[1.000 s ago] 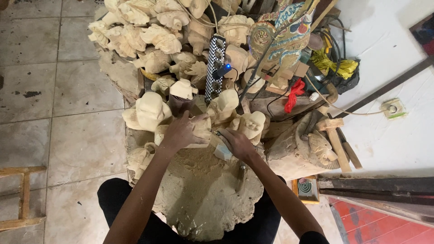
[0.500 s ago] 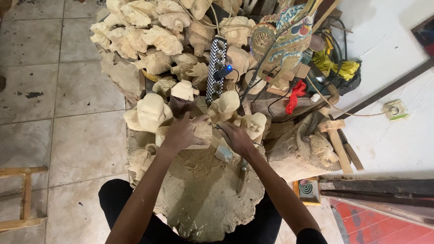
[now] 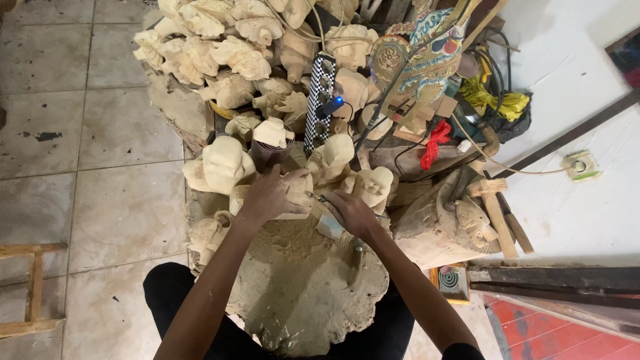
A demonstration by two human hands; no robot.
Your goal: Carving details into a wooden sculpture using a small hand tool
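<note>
the left hand (image 3: 267, 197) is still clamping its fingers over the pale wooden carving (image 3: 293, 193) on the sawdust-covered stump (image 3: 300, 293), barely shifted since a second ago; the right hand (image 3: 350, 213) is gripping what looks like a small rotary tool (image 3: 317, 197), its tip now touching the wood. a checkered black-and-white strip (image 3: 319, 100) is standing behind, a small square box (image 3: 453, 283) lying right.

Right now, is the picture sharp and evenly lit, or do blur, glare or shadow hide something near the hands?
Head view: soft, even light, no glare. The left hand on the pale wood carving is fairly sharp; the thin tool in the right hand is small and hard to make out. The dusty stump is clear; the tangle behind the painted carving is dark.
</note>
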